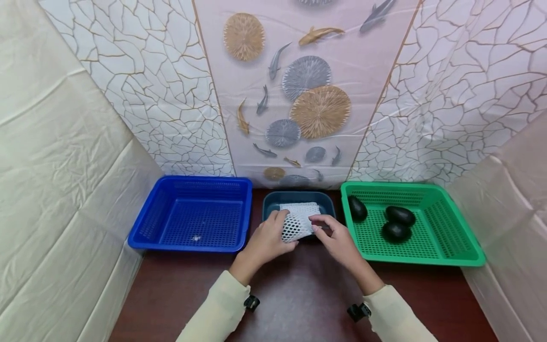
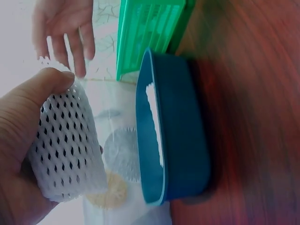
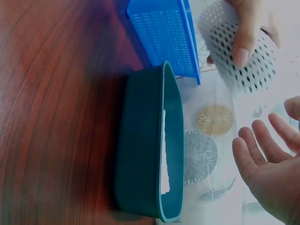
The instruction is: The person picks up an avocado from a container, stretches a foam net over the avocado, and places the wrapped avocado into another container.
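Note:
A white foam net sleeve (image 1: 292, 229) is gripped in my left hand (image 1: 270, 236) above the front of a small dark teal tray (image 1: 269, 199). In the left wrist view, the thumb presses along the mesh of the sleeve (image 2: 68, 140). Dark patches show through its holes; what lies inside cannot be made out. My right hand (image 1: 340, 242) is close to the sleeve's right end, its fingers loosely bent. The right wrist view has that hand (image 3: 276, 159) apart from the sleeve, holding nothing. More white foam netting (image 2: 154, 122) lies in the tray.
On the left stands a blue perforated basket (image 1: 190, 248) with a small whitish bit on its floor. A green basket (image 1: 427, 259) on the right holds several dark, avocado-like fruits (image 1: 396, 232). Behind them hangs a patterned cloth (image 1: 295, 156); the table (image 1: 307, 294) is reddish brown.

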{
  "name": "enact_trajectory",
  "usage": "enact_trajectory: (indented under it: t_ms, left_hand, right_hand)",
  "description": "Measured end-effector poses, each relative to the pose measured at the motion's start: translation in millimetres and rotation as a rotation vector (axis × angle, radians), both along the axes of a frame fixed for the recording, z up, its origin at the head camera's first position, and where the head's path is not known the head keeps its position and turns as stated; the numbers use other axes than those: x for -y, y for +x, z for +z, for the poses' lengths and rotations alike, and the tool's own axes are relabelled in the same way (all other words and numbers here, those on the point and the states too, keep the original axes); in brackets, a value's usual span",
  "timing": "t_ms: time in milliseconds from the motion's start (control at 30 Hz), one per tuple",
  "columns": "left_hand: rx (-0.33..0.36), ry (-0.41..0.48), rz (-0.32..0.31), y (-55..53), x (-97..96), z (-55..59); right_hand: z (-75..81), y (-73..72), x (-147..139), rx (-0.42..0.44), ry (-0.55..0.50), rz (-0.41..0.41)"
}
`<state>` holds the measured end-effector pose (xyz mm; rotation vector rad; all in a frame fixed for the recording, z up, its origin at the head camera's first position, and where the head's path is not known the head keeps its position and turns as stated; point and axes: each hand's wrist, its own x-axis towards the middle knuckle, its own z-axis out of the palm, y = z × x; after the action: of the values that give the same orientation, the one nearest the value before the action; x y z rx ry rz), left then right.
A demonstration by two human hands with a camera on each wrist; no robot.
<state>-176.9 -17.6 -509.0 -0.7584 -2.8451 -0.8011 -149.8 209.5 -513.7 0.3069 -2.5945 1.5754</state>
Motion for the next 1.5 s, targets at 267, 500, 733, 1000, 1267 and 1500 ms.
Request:
enact_trajectory:
  t_ms: [267, 500, 733, 1000, 1267, 1500]
  left_hand:
    - [-0.025, 0.08, 0.111, -11.9, 27.0, 12.6]
    - [-0.044, 0.042, 0.232, -23.3, 58.4, 19.7]
    - [-0.043, -0.005, 0.319, -35.2, 91.5, 21.5]
    - [0.05, -0.011, 0.413, -48.7, 118.4, 19.1]
    - [0.168, -0.01, 0.446, -62.4, 137.2, 10.6]
    - [0.301, -0.061, 0.484, -72.0, 144.6, 4.6]
  right_hand:
    - [0.4, -1.3, 4.6, -0.185, 0.193, 0.061]
    - [1.2, -3.2, 14.7, -0.268, 0.375, 0.167]
    - [-0.6, -8.8, 29.3, -0.34, 0.458, 0.249]
    - [-2.9, -14.2, 56.6, -0.451, 0.541, 0.334]
    - [-8.7, -20.9, 90.2, -0.483, 0.603, 0.441]
    - [-24.4, -21.5, 113.5, -0.445, 0.697, 0.513]
